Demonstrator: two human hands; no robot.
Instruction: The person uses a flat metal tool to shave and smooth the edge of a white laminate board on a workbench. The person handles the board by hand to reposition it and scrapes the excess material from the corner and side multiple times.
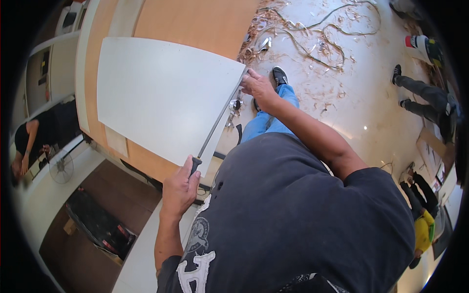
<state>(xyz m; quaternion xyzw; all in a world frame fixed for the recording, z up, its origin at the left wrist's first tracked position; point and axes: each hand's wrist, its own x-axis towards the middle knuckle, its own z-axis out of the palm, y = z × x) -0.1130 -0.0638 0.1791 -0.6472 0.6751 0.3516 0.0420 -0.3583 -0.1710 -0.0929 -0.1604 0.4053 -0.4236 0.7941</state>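
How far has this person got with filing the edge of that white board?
Done: curly shavings litter the floor, so much trimming has happened. In hand: the left hand holds the handle of a long file, and the right hand presses its tip against the white board edge. How much edge remains unfinished cannot be told from here.

Pale glossy floor (361,105) strewn with wood shavings (312,44) — brown boards (195,22) stacked

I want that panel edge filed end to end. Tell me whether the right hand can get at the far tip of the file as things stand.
Probably yes: the right hand already rests at the far end of the file, which lies along the edge of the white panel. Nothing lies between them. The left hand grips the handle.
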